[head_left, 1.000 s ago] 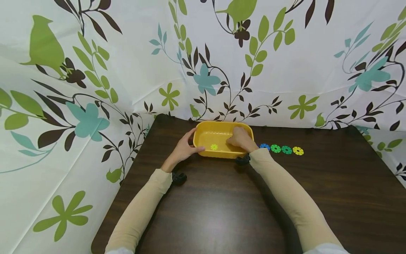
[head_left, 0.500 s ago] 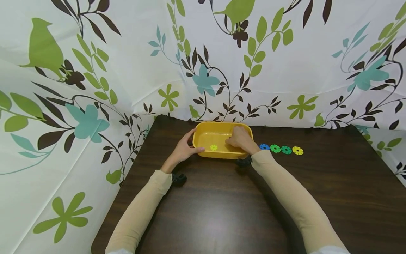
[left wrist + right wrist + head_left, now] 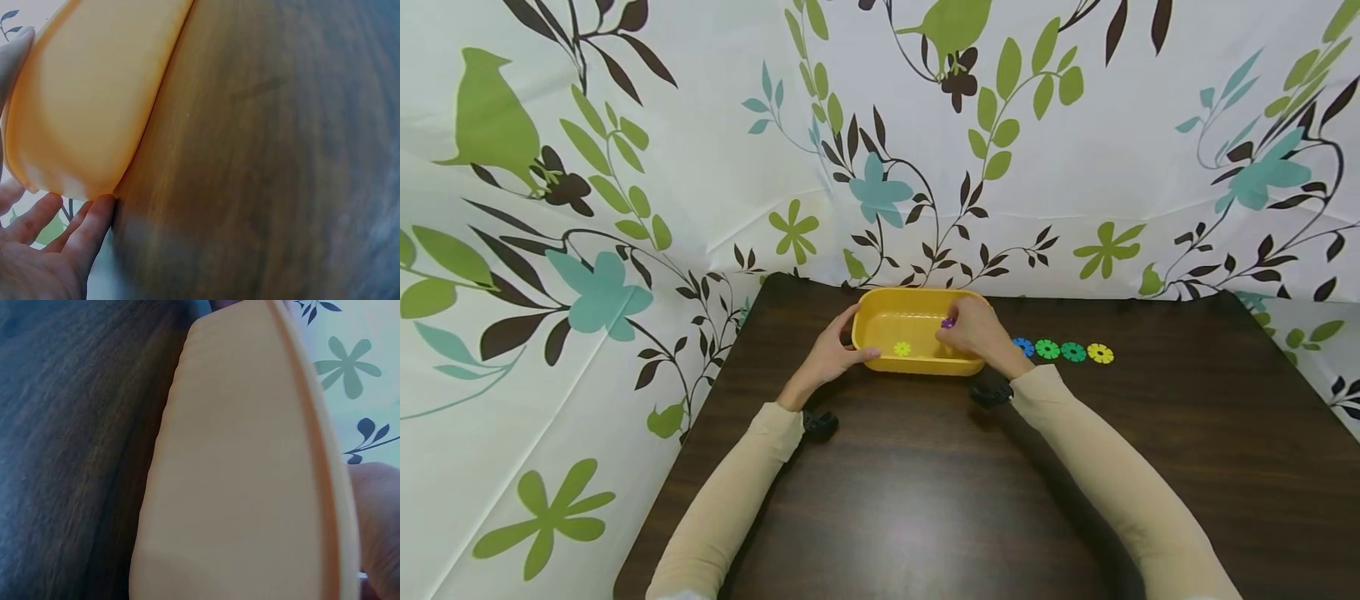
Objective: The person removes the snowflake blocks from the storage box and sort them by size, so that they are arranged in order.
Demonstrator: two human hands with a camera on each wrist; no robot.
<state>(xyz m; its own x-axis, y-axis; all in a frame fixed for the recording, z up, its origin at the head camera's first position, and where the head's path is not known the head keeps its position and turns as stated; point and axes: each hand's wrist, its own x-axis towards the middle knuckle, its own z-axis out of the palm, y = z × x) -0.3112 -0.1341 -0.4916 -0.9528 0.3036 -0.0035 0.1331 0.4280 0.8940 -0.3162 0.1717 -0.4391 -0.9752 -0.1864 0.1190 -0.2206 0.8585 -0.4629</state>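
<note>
A yellow plastic bin (image 3: 917,367) stands at the back of the dark table. My left hand (image 3: 827,358) holds its left end, thumb at the front rim and fingers along the end wall; the left wrist view shows those fingertips (image 3: 94,219) against the bin. Inside the bin, my right hand (image 3: 981,329) pinches a small purple notched disc (image 3: 948,322), partly covered by the fingers. A light yellow flower-shaped disc (image 3: 902,348) lies on the bin floor, left of that hand. In the right wrist view the bin wall hides most of the hand.
Right of the bin lies a row of notched discs: blue (image 3: 1023,347), green (image 3: 1047,349), darker green (image 3: 1073,352) and yellow (image 3: 1101,353). A patterned cloth (image 3: 940,250) hangs behind and left of the table (image 3: 880,467).
My right hand has lifted slightly and shifted right within the bin, and the purple disc has come into sight at its fingertips. The left hand keeps its hold on the bin.
</note>
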